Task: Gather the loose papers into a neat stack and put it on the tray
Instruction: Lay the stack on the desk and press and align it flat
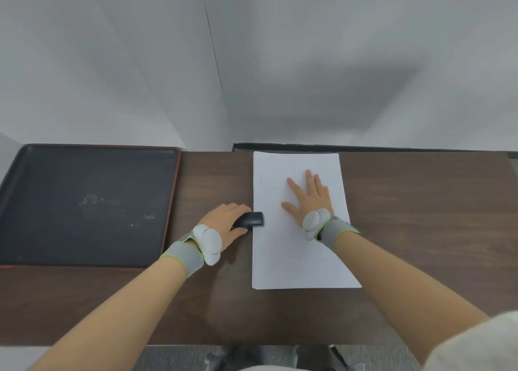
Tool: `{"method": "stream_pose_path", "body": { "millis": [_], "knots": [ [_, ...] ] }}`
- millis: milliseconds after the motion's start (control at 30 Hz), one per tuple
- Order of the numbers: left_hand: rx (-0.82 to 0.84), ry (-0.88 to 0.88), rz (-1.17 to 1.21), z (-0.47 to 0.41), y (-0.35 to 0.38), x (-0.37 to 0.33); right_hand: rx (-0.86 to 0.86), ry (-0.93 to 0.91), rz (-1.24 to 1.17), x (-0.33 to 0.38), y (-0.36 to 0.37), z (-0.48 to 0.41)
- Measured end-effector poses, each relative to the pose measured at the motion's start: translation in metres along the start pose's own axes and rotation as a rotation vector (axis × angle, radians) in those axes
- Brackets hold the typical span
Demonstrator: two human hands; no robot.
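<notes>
A squared stack of white papers [294, 258] lies on the dark wooden table [420, 216], right of centre. My right hand [309, 195] rests flat on the upper half of the stack, fingers spread. My left hand [228, 220] grips a small black object [251, 219], possibly a stapler or clip, whose front end overlaps the stack's left edge. A black tray [84, 202] with a reddish rim sits at the table's far left, with nothing on it. Both wrists wear grey straps with white sensor pieces.
The table's far edge meets a white wall, with a corner just behind the tray. A dark strip [364, 147] runs along the wall behind the papers. Bare tabletop lies between tray and papers and to the right. Grey floor shows below the near edge.
</notes>
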State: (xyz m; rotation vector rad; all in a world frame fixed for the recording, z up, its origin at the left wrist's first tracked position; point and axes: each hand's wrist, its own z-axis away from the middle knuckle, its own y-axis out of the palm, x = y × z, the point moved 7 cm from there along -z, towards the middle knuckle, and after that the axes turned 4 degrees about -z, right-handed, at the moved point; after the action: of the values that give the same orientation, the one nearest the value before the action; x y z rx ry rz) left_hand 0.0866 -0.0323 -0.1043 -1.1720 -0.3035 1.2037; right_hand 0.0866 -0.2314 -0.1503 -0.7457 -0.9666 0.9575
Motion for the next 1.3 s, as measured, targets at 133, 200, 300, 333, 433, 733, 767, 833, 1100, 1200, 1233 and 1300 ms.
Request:
{"method": "stream_pose_path", "body": {
  "millis": [133, 200, 300, 333, 433, 733, 767, 833, 1100, 1200, 1233, 1300],
  "knots": [
    [0.033, 0.012, -0.014, 0.017, 0.012, -0.010, 0.023, 0.003, 0.004, 0.002, -0.002, 0.001],
    [0.047, 0.021, -0.017, 0.022, 0.017, -0.014, 0.029, 0.004, 0.009, 0.003, -0.005, 0.000],
    [0.061, 0.017, -0.017, 0.031, 0.024, -0.017, 0.042, 0.004, 0.012, 0.005, -0.007, 0.000],
    [0.062, 0.012, -0.015, 0.034, 0.026, -0.018, 0.045, 0.002, 0.011, 0.005, -0.008, 0.000],
    [0.073, -0.004, -0.020, 0.039, 0.028, -0.018, 0.035, -0.006, 0.012, 0.006, -0.010, 0.001],
    [-0.185, -0.128, 0.066, 0.034, 0.007, -0.026, -0.101, 0.047, -0.115, -0.015, -0.021, 0.012],
    [-0.264, -0.175, 0.083, 0.029, 0.004, -0.027, -0.114, 0.052, -0.130, -0.018, -0.022, 0.015],
    [-0.361, -0.274, 0.082, 0.017, 0.003, -0.030, -0.130, 0.062, -0.154, -0.023, -0.023, 0.021],
    [-0.229, -0.334, -0.177, -0.016, 0.037, -0.043, -0.133, 0.093, -0.213, -0.045, -0.017, 0.048],
    [-0.220, -0.338, -0.206, -0.018, 0.040, -0.044, -0.148, 0.078, -0.207, -0.048, -0.014, 0.052],
    [-0.220, -0.336, -0.215, -0.017, 0.040, -0.045, -0.160, 0.066, -0.199, -0.046, -0.014, 0.054],
    [-0.221, -0.326, -0.231, -0.018, 0.041, -0.047, -0.177, 0.034, -0.172, -0.043, -0.013, 0.055]
  ]
}}
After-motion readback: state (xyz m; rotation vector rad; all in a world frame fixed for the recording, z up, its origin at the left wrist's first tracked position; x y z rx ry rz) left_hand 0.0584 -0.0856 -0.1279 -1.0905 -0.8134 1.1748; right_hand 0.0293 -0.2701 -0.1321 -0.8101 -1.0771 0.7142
